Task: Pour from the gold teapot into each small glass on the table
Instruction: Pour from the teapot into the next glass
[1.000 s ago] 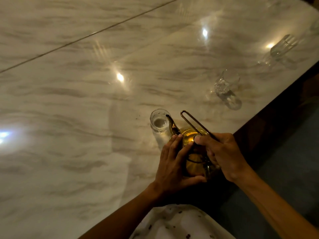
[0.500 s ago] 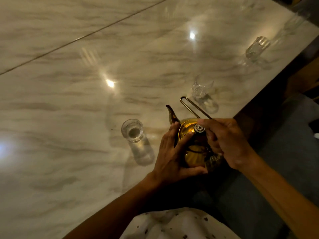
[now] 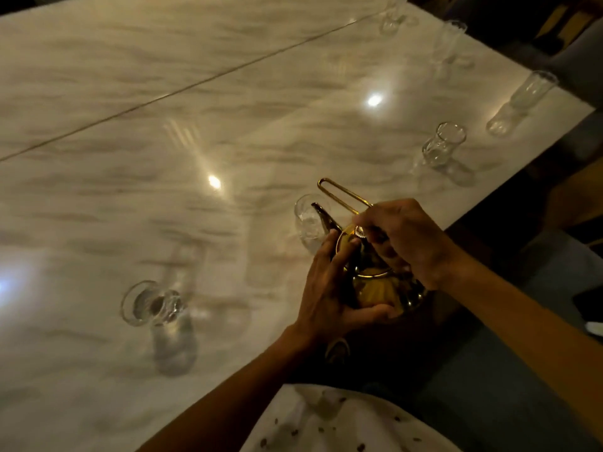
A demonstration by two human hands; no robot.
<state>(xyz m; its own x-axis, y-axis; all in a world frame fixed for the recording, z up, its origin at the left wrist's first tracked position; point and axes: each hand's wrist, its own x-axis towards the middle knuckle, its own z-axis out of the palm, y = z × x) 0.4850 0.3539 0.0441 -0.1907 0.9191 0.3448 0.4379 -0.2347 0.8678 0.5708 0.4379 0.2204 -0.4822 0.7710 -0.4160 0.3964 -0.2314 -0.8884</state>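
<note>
The gold teapot (image 3: 375, 285) is held above the marble table's near edge, tilted with its dark spout (image 3: 321, 216) over the rim of a small glass (image 3: 308, 223). My right hand (image 3: 404, 239) grips the teapot's long wire handle (image 3: 339, 194). My left hand (image 3: 329, 288) cups the pot's side, fingers laid on the lid and thumb under the body. A glass with liquid in it (image 3: 153, 305) stands to the left. Another small glass (image 3: 440, 145) stands further right along the edge.
The white marble table (image 3: 195, 125) has a seam running across it. Several more glasses, one a tall glass (image 3: 522, 102), line the right edge toward the far corner. A dark floor and a grey seat (image 3: 538, 370) lie beyond the table edge.
The teapot and both hands have moved right along the table, away from the filled glass, and the spout now sits over the following glass. More glasses have come into view.
</note>
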